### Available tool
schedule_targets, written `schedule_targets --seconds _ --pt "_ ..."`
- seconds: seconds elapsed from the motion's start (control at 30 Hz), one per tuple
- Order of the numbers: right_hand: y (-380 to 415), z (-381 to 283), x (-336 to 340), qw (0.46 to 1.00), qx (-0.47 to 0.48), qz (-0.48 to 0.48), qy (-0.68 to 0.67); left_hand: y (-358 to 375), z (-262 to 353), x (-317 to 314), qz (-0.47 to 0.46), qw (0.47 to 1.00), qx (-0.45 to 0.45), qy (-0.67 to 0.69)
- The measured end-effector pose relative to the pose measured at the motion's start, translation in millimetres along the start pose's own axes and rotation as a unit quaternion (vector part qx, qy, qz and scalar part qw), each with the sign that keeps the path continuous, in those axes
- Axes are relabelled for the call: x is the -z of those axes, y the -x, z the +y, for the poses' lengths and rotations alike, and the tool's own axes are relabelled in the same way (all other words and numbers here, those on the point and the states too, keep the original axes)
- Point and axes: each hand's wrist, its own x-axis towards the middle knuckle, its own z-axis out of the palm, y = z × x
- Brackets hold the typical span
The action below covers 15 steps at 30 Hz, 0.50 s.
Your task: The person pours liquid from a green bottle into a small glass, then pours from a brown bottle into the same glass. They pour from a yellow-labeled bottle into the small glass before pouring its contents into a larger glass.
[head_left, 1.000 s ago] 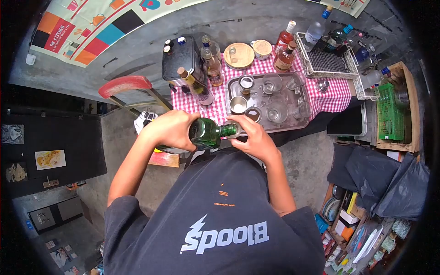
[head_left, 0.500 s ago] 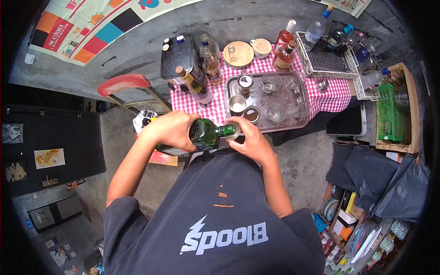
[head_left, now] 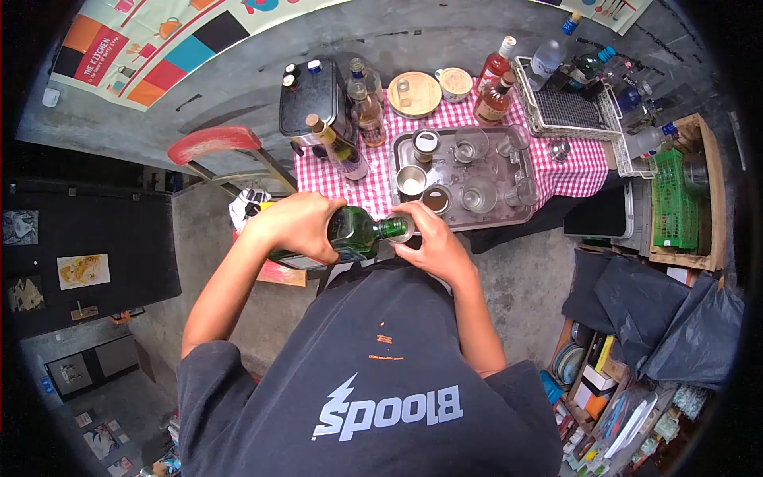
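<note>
My left hand [head_left: 294, 222] is wrapped round a green glass bottle [head_left: 354, 232], tilted nearly on its side with the neck toward the right. The bottle's mouth lies over a small cup [head_left: 407, 230]. My right hand [head_left: 433, 245] grips that cup by its rim and side, its fingers hiding part of it. Just beyond my hands, a metal tray [head_left: 457, 219] carries a steel cup [head_left: 412, 180], a cup of dark contents [head_left: 436, 199], a jar with a pale top [head_left: 426, 143] and several clear glasses [head_left: 478, 193]. Any liquid flowing from the bottle cannot be made out.
On the checkered cloth [head_left: 306, 172] stand a corked bottle [head_left: 340, 151], a black canister [head_left: 311, 107], a wooden-topped plate [head_left: 413, 94] and an amber bottle [head_left: 493, 102]. A white wire rack [head_left: 568, 127] holds bottles at right. A red-topped chair [head_left: 214, 143] is at left.
The bottle and both hands keep nearly the same pose, with the bottle's neck still over the cup. The view has shifted very slightly.
</note>
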Motion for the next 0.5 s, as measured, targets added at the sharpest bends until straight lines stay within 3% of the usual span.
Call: schedule_targets --seconds 0.5 --pt "-2.3 -0.9 -2.0 1.000 -0.013 0.002 -0.001 0.1 -2.0 -0.6 0.000 1.000 0.000 -0.003"
